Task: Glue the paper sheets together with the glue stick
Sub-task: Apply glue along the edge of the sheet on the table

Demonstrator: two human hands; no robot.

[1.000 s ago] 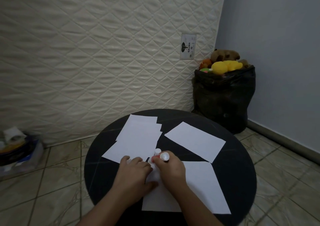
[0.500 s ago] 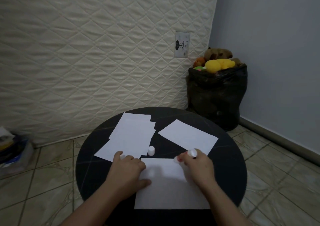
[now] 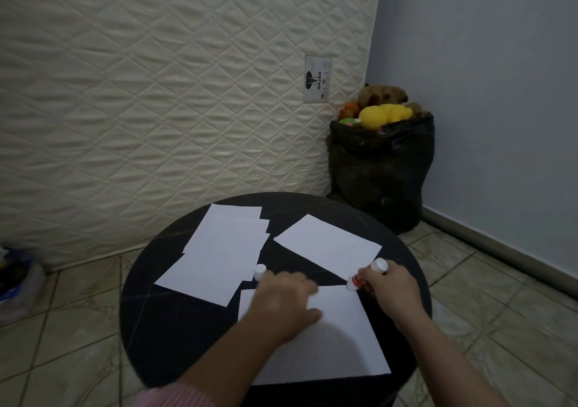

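- Since half a second ago, the right hand [image 3: 391, 291] has slid the glue stick [image 3: 366, 277] along the far edge of the nearest paper sheet [image 3: 337, 344] to its right corner; its fingers are closed around the stick.
- Left hand [image 3: 284, 303] lies flat and blurred on this sheet, fingers spread.
- White cap [image 3: 260, 271] stands just beside the left fingertips.
- Round black table [image 3: 175, 328] also carries a paper stack [image 3: 225, 256] and a single sheet [image 3: 328, 247].
- Behind, on the tiled floor [image 3: 78, 328], a mattress [image 3: 156, 94] leans, its label [image 3: 317, 80] reading "GAJAH", beside a black bag [image 3: 381, 169] of toys.
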